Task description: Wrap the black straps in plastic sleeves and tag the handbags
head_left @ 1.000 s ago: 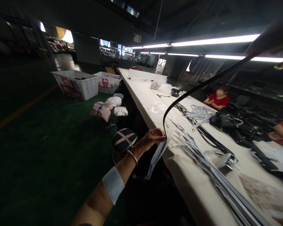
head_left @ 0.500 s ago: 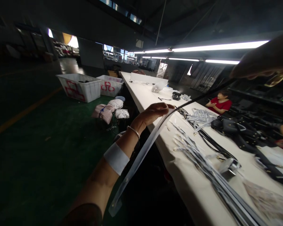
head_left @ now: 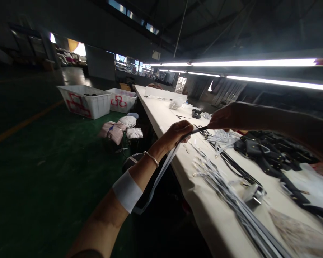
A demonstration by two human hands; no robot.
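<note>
Strap (head_left: 161,172) pinched between both hands just past the near edge of the long white table (head_left: 167,111): left hand (head_left: 177,133) closed around it, right hand (head_left: 223,118) nipping its dark end, pale length trailing down beside the left forearm.

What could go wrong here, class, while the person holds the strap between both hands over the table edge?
1. The strap's pale sleeve hangs in a long loop off the left hand, beyond the table; it might snag or drag low.
2. The right hand pinches only the dark strap end; it could slip out.
3. Loose straps lie piled under the hands, so tangling seems possible.
</note>
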